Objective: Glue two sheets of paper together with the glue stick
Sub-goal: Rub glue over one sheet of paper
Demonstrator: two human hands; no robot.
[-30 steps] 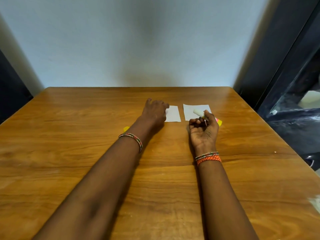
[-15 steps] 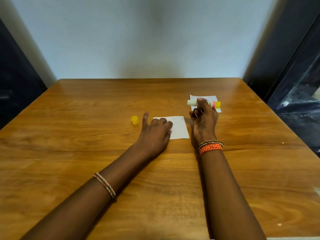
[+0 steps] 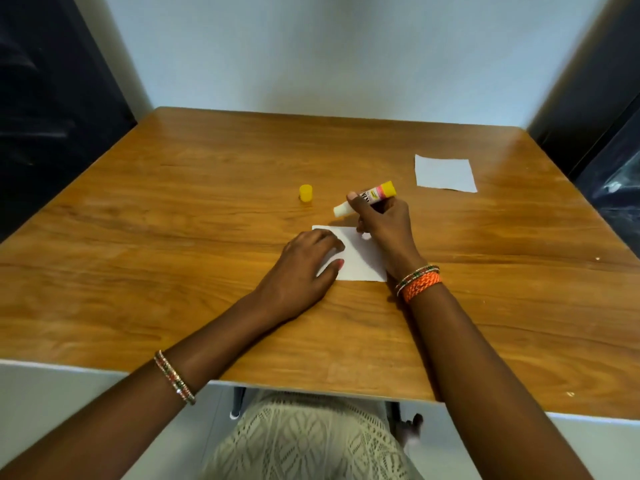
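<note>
While pinning the near sheet [image 3: 360, 258] flat on the worktop [image 3: 207, 209] under left hand [image 3: 301, 271], right hand [image 3: 384, 223] grip closed around uncapped glue stick [image 3: 367, 199]; could crease paper if pressed unevenly.

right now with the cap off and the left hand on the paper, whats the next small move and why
Probably tip the glue stick down onto the near paper. The right hand holds it uncapped with its tip above the paper's far edge, the left hand pins the paper flat, and the cap stands aside.
</note>
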